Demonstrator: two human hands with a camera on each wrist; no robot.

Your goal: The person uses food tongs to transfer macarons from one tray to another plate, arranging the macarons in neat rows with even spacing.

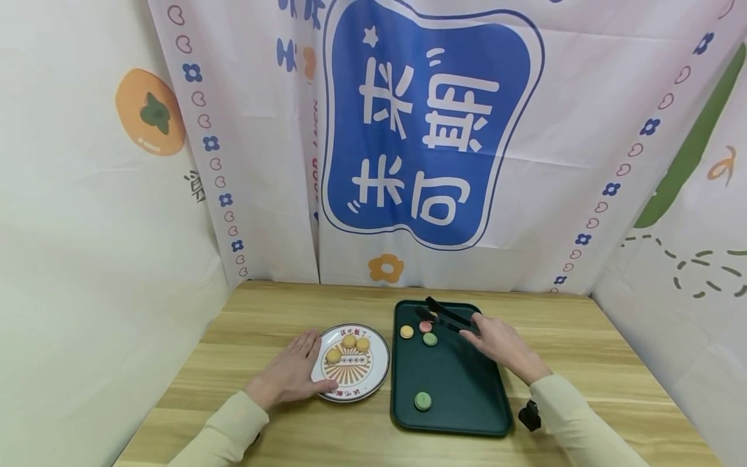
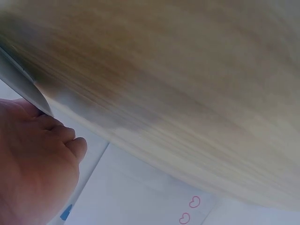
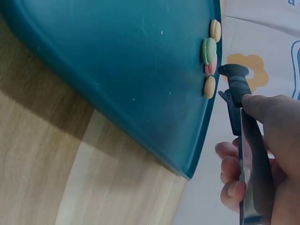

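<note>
My right hand (image 1: 498, 340) grips a pair of black tongs (image 1: 449, 319) over the far part of a dark green tray (image 1: 461, 395). The tongs' tips are apart, near a cluster of macarons: a yellow one (image 1: 406, 332), a pink one (image 1: 425, 327), a green one (image 1: 430, 339) and, in the right wrist view, another yellow one (image 3: 209, 87). Nothing shows between the tips. My left hand (image 1: 292, 370) rests against the left edge of a white plate (image 1: 373, 373), fingers extended and thumb on its near rim. Three yellow macarons (image 1: 349, 342) lie on the plate.
Another green macaron (image 1: 423, 401) sits alone near the tray's front edge. Plate and tray stand side by side, close together, on a wooden table (image 1: 280, 434). Printed white cloth (image 1: 268, 162) hangs behind the table and along both sides.
</note>
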